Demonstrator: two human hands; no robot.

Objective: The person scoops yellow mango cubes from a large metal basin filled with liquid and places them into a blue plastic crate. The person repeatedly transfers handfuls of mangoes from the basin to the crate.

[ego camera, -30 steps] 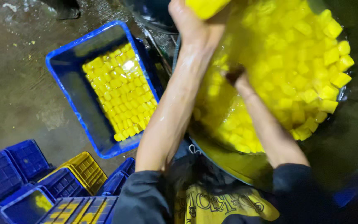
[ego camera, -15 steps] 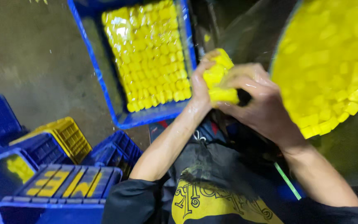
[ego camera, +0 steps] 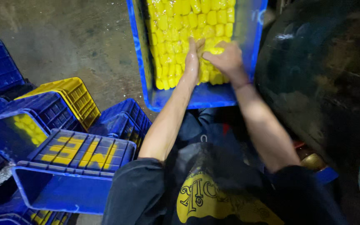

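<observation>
Both hands are down inside the blue crate [ego camera: 196, 98] on the floor, working side by side at its near end. Left hand [ego camera: 192, 58] lies flat and edge-on, fingers pressed together, pushed against the yellow cubes [ego camera: 180, 25] like a stop that keeps the rows tight. Right hand [ego camera: 226, 58], just beside it, is curled over a few cubes, fingers bent down on them; whether it grips any I cannot tell. Beyond the hands the cubes fill the crate in neat lines. Left of the left arm sits a pile of blue crates [ego camera: 76, 166] and one yellow crate [ego camera: 73, 98]. Right of the right arm looms a big dark vat [ego camera: 326, 75].
</observation>
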